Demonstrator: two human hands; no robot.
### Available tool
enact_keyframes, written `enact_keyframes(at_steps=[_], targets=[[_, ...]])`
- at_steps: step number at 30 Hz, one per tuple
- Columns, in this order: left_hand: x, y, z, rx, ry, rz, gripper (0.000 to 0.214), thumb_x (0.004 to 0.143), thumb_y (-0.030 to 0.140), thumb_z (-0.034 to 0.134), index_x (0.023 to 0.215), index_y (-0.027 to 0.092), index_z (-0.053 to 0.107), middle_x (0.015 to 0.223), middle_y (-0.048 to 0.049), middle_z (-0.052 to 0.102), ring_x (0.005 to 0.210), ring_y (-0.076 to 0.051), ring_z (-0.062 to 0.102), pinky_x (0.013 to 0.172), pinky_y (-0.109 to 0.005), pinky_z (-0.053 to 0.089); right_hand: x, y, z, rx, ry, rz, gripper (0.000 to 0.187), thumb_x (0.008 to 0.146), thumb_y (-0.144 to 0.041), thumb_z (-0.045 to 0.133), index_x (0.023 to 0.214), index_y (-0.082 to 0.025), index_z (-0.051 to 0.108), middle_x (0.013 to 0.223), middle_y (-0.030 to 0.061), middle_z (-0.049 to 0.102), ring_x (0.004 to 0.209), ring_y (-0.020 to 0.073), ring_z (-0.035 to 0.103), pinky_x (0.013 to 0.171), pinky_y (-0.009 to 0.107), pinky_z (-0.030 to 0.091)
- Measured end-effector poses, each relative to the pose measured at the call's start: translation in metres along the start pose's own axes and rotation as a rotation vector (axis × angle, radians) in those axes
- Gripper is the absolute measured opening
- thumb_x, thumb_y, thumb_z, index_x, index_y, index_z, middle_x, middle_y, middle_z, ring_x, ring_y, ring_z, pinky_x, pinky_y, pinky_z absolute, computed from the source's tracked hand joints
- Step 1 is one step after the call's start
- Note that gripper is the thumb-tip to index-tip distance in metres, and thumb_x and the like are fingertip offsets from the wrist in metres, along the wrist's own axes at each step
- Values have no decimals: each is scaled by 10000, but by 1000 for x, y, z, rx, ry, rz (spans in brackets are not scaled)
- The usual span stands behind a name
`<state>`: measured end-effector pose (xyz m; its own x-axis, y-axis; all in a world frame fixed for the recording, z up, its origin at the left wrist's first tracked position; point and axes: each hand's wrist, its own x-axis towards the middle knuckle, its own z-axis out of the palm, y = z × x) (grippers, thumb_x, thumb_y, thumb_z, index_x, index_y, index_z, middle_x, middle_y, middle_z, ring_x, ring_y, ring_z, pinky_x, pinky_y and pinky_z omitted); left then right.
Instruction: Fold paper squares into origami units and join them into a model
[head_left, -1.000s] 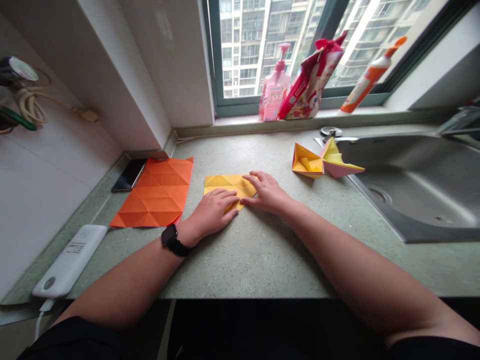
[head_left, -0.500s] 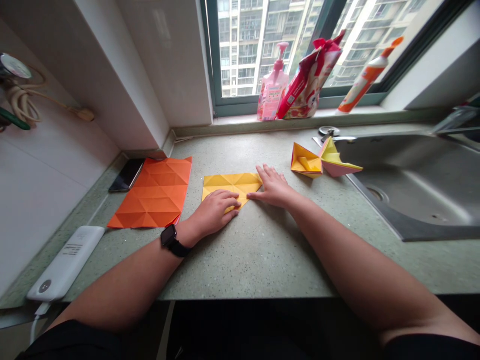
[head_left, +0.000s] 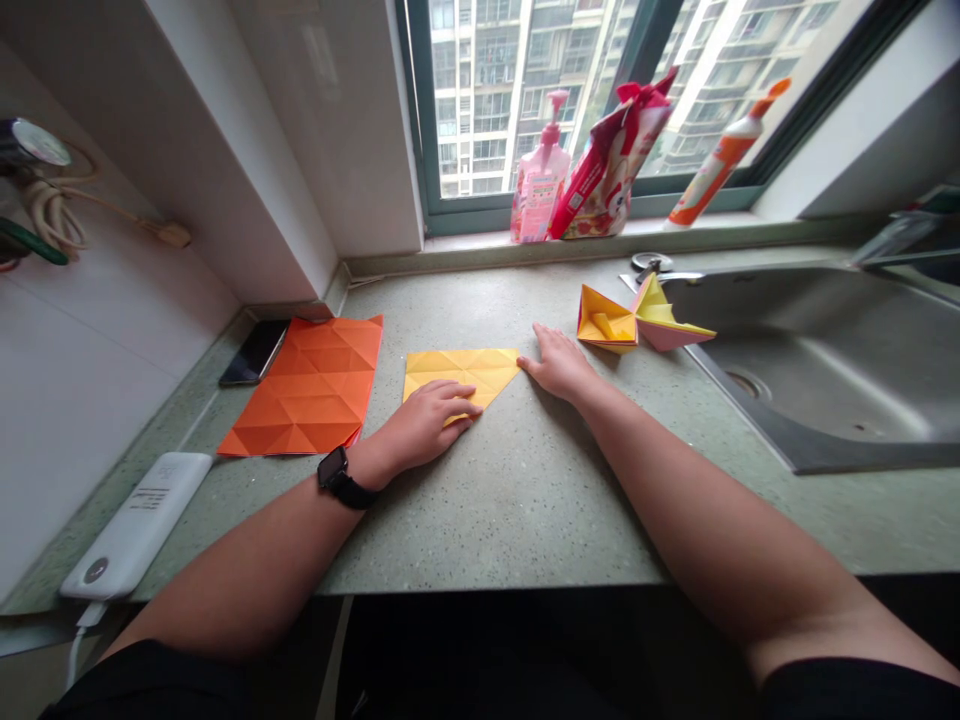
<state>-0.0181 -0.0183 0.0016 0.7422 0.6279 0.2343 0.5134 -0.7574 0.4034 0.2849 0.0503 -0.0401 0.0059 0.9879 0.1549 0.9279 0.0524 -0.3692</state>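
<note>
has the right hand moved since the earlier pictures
Yes, to the right: the right hand is now nearer the sink, with its thumb by the right corner of the creased yellow paper.

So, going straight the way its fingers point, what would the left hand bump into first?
Probably the right hand, near the far right corner of the yellow paper, though depth is hard to judge.

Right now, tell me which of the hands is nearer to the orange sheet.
Left. The left hand rests on the yellow paper, just to the right of the orange sheet; the right hand is farther right, by the yellow paper's right corner.
</note>
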Motion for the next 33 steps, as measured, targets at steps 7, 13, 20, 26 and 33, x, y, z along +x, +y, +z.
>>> enact_keyframes(at_steps=[7,13,20,26,33], targets=[[-3,3,-4,22,-80,-10,299,1113,339,631,1355,286,799,1591,-107,643,1500,-311,575,1288,-539,457,-17,-32,-22,108,212,-216,557,1036,-259,542,1588,-212,606,1526,175,670,1456,376,582,1243,613,453],[-1,5,6,98,-153,-32,530,1132,429,587,1648,310,558,1782,-130,414,1657,-411,371,1354,-659,304,-40,-68,-25,87,59,-500,329,1046,-186,554,1164,-266,850,1245,112,790,1160,300,710,1076,491,565],[0,7,3,75,-132,-3,438,1117,396,627,1552,358,659,1753,-93,467,1611,-407,445,1329,-671,348,-41,-65,-24,16,-122,-512,272,992,-163,656,1042,-296,888,1241,80,806,1109,279,734,1037,453,589],[-3,12,-10,86,-126,18,312,1101,389,656,1364,299,799,1563,-134,645,1462,-375,595,1234,-589,494,-44,-66,-28,15,-115,-499,209,1022,-256,690,1075,-299,887,1258,90,800,1122,282,739,1025,464,602],[-13,6,-28,140,-68,-72,245,1074,418,688,1038,292,895,1316,-86,788,1173,-291,745,1056,-456,585,-44,-64,-26,3,-116,-499,199,1024,-267,701,1118,-314,870,1255,79,797,1104,278,737,999,465,612]])
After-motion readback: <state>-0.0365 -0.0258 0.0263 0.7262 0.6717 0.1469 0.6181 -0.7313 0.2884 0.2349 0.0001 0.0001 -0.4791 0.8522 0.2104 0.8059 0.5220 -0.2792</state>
